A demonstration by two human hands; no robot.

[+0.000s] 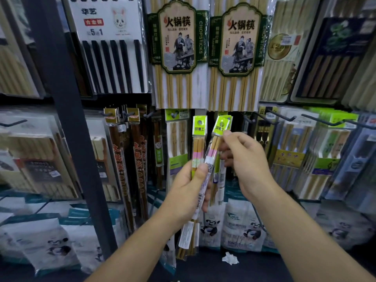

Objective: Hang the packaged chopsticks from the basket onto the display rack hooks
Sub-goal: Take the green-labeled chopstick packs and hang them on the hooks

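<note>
Left hand (187,190) grips a bunch of packaged chopsticks (199,151) upright while the right hand (244,159), just beside it, pinches one tilted pack (216,143) near its green header, probably peeling it off for a hook (247,119) above the knuckles.

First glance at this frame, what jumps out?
Dead centre, the left hand grips a bunch of slim chopstick packs with lime-green header cards, while the right hand pinches the top of one tilted pack from that bunch. Above them hang two big hot-pot chopstick packs with green-and-cream labels. A dark upright post cuts across the left of the rack.
</note>
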